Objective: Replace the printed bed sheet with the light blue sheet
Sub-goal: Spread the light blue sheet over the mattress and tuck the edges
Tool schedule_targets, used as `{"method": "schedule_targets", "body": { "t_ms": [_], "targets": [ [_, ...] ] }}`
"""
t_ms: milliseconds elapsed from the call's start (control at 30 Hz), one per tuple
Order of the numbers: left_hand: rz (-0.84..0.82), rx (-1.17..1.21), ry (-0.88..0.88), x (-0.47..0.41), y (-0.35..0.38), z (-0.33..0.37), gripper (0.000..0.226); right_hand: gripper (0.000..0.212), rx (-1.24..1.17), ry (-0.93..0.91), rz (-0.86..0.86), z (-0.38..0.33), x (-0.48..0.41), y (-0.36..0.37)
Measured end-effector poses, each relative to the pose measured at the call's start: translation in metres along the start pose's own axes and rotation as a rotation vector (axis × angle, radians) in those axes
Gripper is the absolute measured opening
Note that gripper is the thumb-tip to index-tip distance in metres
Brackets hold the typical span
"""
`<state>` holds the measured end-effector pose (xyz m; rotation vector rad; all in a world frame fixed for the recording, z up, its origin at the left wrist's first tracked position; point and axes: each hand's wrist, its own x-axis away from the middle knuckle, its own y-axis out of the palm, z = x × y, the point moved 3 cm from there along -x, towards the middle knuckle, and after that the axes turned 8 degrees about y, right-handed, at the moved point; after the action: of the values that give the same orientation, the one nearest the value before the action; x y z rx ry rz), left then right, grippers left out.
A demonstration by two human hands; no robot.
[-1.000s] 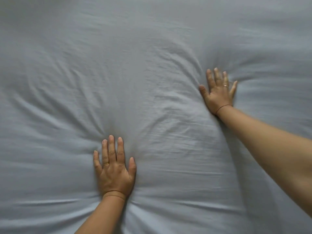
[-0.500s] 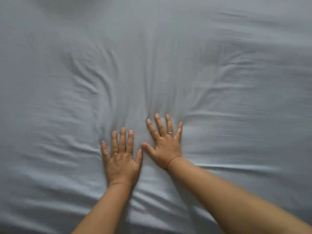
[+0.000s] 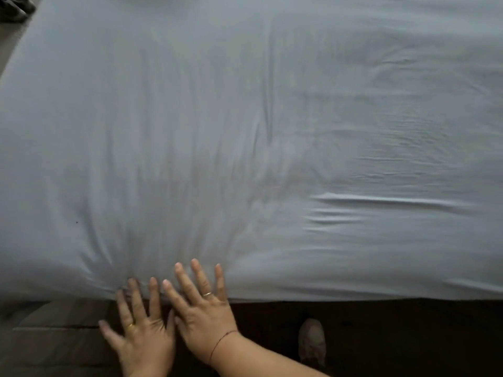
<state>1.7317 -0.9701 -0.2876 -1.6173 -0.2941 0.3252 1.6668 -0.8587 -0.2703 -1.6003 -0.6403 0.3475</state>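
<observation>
Light blue sheet (image 3: 245, 131) is stretching away ahead of me, its near edge running sideways under my fingertips (image 3: 195, 263). Both my left hand (image 3: 141, 333) and right hand (image 3: 202, 314) are pressing flat, fingers splayed, gripping nothing, the right sitting nearer the creases (image 3: 381, 208).

Cut off and fuzzy bits
The light blue sheet (image 3: 217, 131) runs off the top and right edges. The bottom edge cuts the left hand (image 3: 144, 341) at the wrist. A dark thing (image 3: 13, 6) in the top left corner is too blurry to tell.
</observation>
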Motion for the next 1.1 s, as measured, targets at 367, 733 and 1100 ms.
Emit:
{"method": "schedule_targets", "body": {
  "t_ms": [367,733,1100],
  "targets": [
    [0.245,0.506,-0.062,-0.045,-0.091,0.173,0.053,0.051,-0.357,0.507,0.488,0.280,0.081,-0.093],
    [-0.227,0.346,0.438,-0.180,-0.081,0.371,0.070,0.069,-0.058,0.715,-0.017,0.524,0.001,-0.133],
    [-0.061,0.028,1.132,0.002,-0.029,0.295,0.080,0.072,0.147,0.013,0.027,0.399,0.161,-0.044]
  ]
}}
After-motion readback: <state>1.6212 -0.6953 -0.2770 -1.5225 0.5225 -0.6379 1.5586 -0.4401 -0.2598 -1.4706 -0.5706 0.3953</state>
